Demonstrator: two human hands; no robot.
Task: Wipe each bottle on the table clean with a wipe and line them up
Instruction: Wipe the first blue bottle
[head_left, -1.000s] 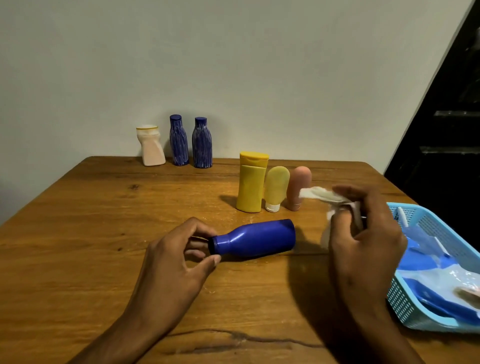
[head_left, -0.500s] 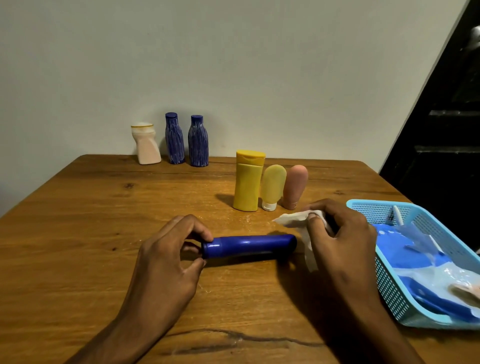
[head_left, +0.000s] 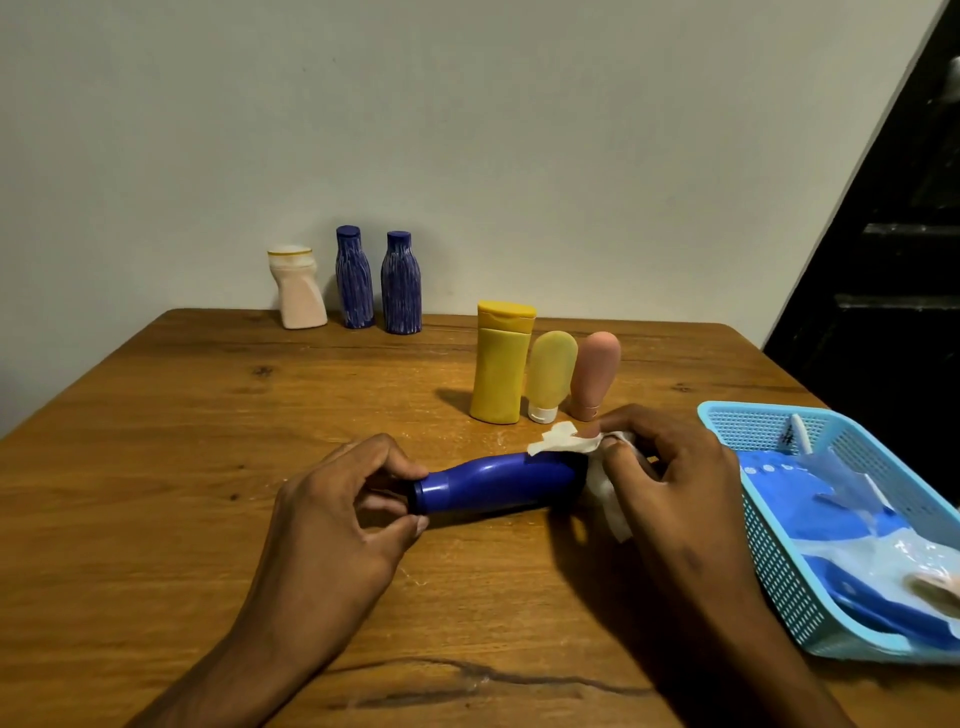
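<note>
wall (head_left: 467, 130): plain pale grey | table (head_left: 156, 467): brown wood | right: dark opening (head_left: 893, 260)

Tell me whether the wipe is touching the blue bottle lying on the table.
Touching. The head view shows the wipe draped over the blue bottle's base end, held by the right hand.

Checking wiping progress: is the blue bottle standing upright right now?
No, the blue bottle lies on its side on the table, left hand pinching its cap, right hand holding the wipe on it.
</note>
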